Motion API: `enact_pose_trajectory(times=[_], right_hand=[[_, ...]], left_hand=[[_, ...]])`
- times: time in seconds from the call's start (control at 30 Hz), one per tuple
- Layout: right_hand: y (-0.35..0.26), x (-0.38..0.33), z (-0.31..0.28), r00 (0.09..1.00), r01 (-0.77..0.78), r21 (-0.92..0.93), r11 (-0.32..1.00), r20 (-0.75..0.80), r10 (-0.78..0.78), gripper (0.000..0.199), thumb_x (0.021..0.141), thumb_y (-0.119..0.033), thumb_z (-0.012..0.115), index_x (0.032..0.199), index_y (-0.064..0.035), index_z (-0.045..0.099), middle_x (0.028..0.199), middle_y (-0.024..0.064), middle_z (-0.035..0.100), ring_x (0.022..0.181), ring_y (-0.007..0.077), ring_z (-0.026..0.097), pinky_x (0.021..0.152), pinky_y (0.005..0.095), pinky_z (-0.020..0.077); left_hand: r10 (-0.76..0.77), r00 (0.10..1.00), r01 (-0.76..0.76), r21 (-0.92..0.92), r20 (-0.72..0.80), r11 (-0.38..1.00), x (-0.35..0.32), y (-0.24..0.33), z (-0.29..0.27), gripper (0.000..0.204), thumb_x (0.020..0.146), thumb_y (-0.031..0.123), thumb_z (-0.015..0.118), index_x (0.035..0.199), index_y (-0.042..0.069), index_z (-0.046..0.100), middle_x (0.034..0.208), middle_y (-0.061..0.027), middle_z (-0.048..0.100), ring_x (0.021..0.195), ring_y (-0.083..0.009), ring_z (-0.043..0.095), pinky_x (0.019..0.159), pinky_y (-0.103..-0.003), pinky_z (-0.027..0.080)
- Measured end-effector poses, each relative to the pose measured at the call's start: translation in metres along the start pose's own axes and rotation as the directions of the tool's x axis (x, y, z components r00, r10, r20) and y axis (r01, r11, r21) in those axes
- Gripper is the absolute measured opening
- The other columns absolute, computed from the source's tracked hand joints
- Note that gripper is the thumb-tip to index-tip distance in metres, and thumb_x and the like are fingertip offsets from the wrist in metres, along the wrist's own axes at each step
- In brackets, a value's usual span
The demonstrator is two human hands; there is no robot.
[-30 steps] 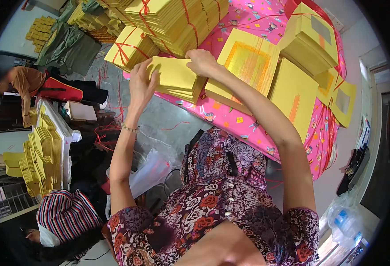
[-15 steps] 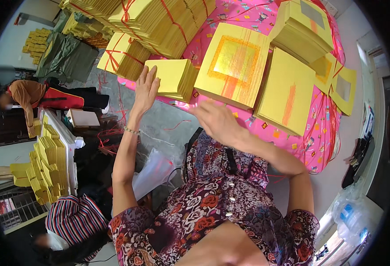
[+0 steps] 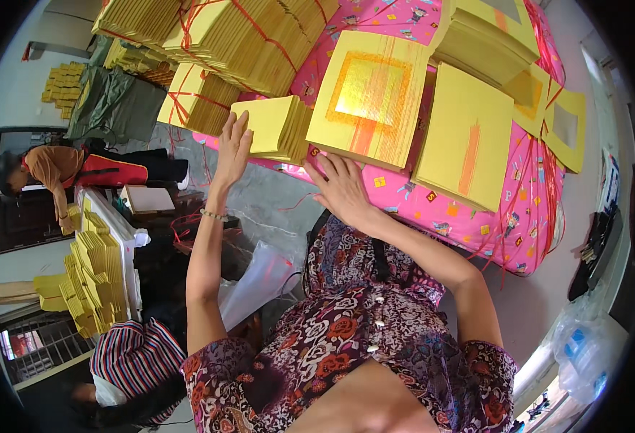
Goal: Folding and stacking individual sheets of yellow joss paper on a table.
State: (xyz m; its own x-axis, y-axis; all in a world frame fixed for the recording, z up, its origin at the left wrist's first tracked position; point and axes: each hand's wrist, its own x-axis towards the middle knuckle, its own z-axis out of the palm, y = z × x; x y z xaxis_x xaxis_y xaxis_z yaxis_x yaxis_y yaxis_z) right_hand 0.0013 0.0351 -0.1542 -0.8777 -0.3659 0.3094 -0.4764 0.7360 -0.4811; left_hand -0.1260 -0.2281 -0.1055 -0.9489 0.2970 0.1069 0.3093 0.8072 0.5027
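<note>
A small stack of yellow paper [image 3: 263,126] lies at the near edge of the pink patterned table cover [image 3: 404,189]. My left hand [image 3: 233,148] rests its stretched fingers against the stack's left side. To the right of that stack, my right hand [image 3: 340,186] has its fingers spread, with the tips by the cover's edge and the lower side of a larger yellow stack with a shiny gold square [image 3: 368,90]. Neither hand grips anything. Farther right lies another yellow stack with an orange streak [image 3: 465,137].
Tall yellow bundles tied with red string [image 3: 249,43] stand behind the small stack. More yellow stacks [image 3: 487,43] sit at the far right, near loose red strings [image 3: 537,187]. At left, a person in brown [image 3: 56,173] bends over a table with yellow piles [image 3: 97,270]; another wears a striped top [image 3: 133,361].
My right hand has turned and opened, its fingers now spread at the cover's edge. My left hand stays beside the small stack. The whole view has shifted slightly.
</note>
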Motion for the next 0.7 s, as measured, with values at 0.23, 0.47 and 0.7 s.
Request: enact_pose_trajectory(times=[0.23,0.47,0.7], right_hand=[[0.003,0.001,0.018,0.999,0.025,-0.278,0.960,0.032,-0.017,0.077,0.081,-0.026,0.072,0.149,-0.0121,0.040,0.142,0.0135,0.046,0.133,0.0318,0.040,0.112,0.0489,0.0314],[-0.002,0.000,0.013,0.988,0.049,-0.365,0.930,0.154,0.008,0.065,0.092,-0.018,0.052,0.153,-0.0097,0.033,0.149,0.0122,0.042,0.139,0.0298,0.037,0.119,0.0476,0.0237],[-0.004,0.001,0.008,0.997,-0.027,-0.215,0.976,0.060,0.041,0.068,0.091,-0.016,0.053,0.154,-0.0118,0.031,0.144,0.0145,0.046,0.136,0.0306,0.041,0.117,0.0467,0.0271]], left_hand=[[0.011,1.000,-0.011,0.014,0.016,1.000,0.000,-0.003,-0.001,0.054,0.105,0.036,0.037,0.151,0.007,0.039,0.156,-0.0265,0.026,0.145,-0.0420,0.025,0.118,-0.049,0.021],[0.020,0.999,-0.020,0.009,0.026,1.000,-0.001,-0.003,-0.003,0.055,0.106,0.037,0.037,0.151,0.006,0.038,0.156,-0.0277,0.025,0.145,-0.0421,0.023,0.118,-0.049,0.020],[0.013,0.999,-0.013,0.010,0.041,1.000,0.000,-0.003,-0.004,0.056,0.106,0.038,0.035,0.151,0.005,0.036,0.156,-0.0279,0.025,0.146,-0.0418,0.022,0.118,-0.048,0.019]])
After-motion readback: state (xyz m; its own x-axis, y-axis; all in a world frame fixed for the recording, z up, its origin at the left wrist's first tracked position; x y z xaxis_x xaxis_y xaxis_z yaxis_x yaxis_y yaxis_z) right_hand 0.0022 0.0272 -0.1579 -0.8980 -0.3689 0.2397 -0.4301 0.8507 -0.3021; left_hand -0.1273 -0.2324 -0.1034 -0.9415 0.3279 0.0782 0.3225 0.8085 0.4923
